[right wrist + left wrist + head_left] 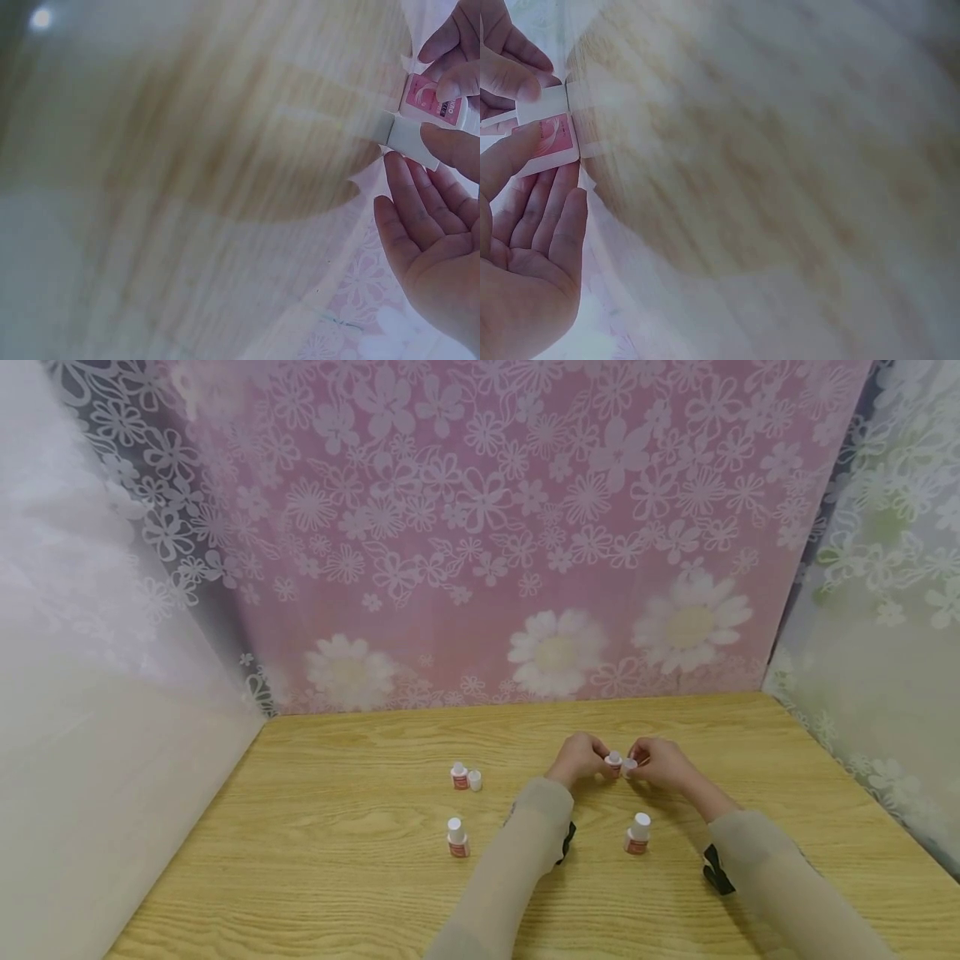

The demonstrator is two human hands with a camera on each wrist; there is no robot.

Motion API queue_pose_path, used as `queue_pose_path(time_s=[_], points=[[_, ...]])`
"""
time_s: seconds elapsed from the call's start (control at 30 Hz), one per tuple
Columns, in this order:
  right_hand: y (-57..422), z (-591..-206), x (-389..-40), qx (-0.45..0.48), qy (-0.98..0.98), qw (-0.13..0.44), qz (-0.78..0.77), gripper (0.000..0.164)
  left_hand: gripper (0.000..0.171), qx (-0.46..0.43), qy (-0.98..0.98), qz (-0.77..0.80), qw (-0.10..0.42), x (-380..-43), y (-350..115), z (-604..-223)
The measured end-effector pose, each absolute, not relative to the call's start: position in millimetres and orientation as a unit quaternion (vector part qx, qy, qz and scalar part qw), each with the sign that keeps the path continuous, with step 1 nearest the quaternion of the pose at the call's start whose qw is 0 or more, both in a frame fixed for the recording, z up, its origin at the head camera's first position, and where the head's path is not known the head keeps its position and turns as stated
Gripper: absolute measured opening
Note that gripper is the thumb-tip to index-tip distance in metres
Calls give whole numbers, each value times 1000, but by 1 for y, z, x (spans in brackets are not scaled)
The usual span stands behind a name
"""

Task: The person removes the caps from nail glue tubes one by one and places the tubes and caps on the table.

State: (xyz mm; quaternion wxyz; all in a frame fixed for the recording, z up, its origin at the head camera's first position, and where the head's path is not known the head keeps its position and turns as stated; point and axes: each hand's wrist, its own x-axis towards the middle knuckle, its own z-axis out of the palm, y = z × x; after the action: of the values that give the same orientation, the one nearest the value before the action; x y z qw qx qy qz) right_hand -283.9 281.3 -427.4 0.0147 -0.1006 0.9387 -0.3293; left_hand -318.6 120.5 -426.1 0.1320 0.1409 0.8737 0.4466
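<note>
My left hand [581, 758] pinches a small white bottle [613, 766] with a red label near the back right of the table. Its tall cap is off, and a pale nozzle top shows. Right beside it, my right hand [663, 764] pinches a white cap [630, 767] between thumb and fingers. In the left wrist view the bottle [555, 142] stands on the wood, held between thumb and fingers. The right wrist view has the cap [411, 141] at table level, close against the bottle [431, 101]; whether they touch I cannot tell.
Left of my hands stands another uncapped bottle [460, 778] with its white cap [475, 782] beside it. Nearer the front are two capped bottles, one at the left [457, 839] and one at the right [637, 835]. Flowered curtains [450, 527] enclose the wooden table [337, 877].
</note>
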Motion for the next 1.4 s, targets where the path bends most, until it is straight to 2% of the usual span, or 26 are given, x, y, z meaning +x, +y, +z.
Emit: queue_pose_path(time_s=[0.5, 0.73, 0.83, 1.0, 1.2, 1.4], points=[[280, -423, -283, -99, 939, 20, -329, 20, 16, 143, 870, 453, 131, -318, 119, -426], [279, -422, -279, -88, 935, 31, -343, 42, 16, 143, 870, 453, 133, -316, 117, -426], [279, -422, -278, -84, 932, 30, -351, 45, 17, 144, 868, 455, 134, -315, 115, -426], [276, -418, -271, -96, 927, 7, -362, 50, 20, 147, 864, 462, 138, -315, 112, -426], [273, -412, -264, -104, 928, -31, -357, 52, 33, 145, 844, 495, 149, -316, 107, -421], [274, -406, -256, -107, 939, -67, -319, 48, 37, 146, 826, 529, 126, -319, 104, -413]])
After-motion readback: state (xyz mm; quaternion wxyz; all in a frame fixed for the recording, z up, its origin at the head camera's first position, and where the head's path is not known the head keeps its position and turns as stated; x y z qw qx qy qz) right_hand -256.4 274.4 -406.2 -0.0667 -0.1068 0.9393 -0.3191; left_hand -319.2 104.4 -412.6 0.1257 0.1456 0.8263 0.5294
